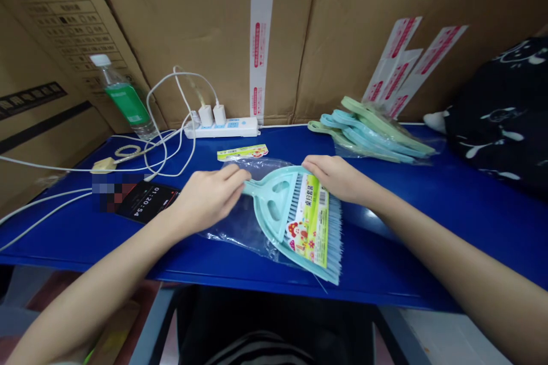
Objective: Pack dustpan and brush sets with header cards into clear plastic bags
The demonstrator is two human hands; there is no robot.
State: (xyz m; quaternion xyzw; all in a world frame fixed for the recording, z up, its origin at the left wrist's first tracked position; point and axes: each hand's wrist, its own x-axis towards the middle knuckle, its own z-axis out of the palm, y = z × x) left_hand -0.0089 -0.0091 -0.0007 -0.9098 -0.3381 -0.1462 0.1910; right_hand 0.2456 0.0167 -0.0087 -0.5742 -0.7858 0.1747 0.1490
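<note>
Dustpan-and-brush set [287, 205], light blue, labelled, positioned over the surface [385, 262] near mid front edge. Left to right: smartphone [143, 203] towards left edge; left hand [216, 195], fingers closed around set's handle; clear plastic bag [237, 228] partly beneath set; right hand [329, 175], fingers gripping pan's upper corner; bagged dustpan sets [377, 131] along rear edge.

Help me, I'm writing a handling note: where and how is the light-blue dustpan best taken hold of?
Probably best: take the light-blue dustpan by its narrow handle, coming from the left with fingers closed, as the left hand does. That end points left, while brush bristles spread across the wide right end.
</note>
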